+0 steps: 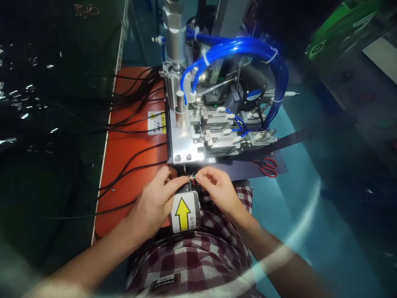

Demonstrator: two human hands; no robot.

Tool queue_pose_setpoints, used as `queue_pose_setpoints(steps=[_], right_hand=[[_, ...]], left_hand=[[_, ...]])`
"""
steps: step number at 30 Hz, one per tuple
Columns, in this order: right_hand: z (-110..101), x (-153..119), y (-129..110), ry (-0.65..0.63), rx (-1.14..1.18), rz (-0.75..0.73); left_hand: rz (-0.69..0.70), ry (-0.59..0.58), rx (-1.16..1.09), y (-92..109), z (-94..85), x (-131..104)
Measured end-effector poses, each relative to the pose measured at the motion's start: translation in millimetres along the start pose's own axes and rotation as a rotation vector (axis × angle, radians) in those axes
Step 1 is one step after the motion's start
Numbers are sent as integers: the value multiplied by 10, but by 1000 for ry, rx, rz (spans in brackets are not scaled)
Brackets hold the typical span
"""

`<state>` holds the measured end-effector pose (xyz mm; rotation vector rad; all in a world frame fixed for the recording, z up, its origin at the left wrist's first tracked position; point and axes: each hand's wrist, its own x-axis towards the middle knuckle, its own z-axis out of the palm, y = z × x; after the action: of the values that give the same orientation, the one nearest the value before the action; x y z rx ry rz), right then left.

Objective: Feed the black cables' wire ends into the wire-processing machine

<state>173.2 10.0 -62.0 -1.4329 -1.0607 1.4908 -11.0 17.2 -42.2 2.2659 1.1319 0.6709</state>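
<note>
Several thin coloured wires, one of them red, lie between my fingertips just in front of the machine. My left hand pinches them from the left, thumb stretched toward the middle. From the other side, the thumb and index finger of my right hand close on the wires' right end. Exactly how the wires join is too small to make out. Below the fingers is a white label with a yellow arrow on the machine's front. Part of a dark track shows under the hands.
A metal press fixture with blue air hoses stands right ahead. Black cables cross the orange table on the left. Red-handled snips lie on the grey sheet at right. A green reel is at upper right.
</note>
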Motion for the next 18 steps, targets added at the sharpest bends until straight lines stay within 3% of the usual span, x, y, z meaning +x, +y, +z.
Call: queue_pose_setpoints(steps=[7,18], right_hand=[[36,19,-47,38,-1,-2],[15,-6,-25,-3,25,62]], left_hand=[[0,72,36,-22,23,-1],[-6,49,39,-16,37,-7]])
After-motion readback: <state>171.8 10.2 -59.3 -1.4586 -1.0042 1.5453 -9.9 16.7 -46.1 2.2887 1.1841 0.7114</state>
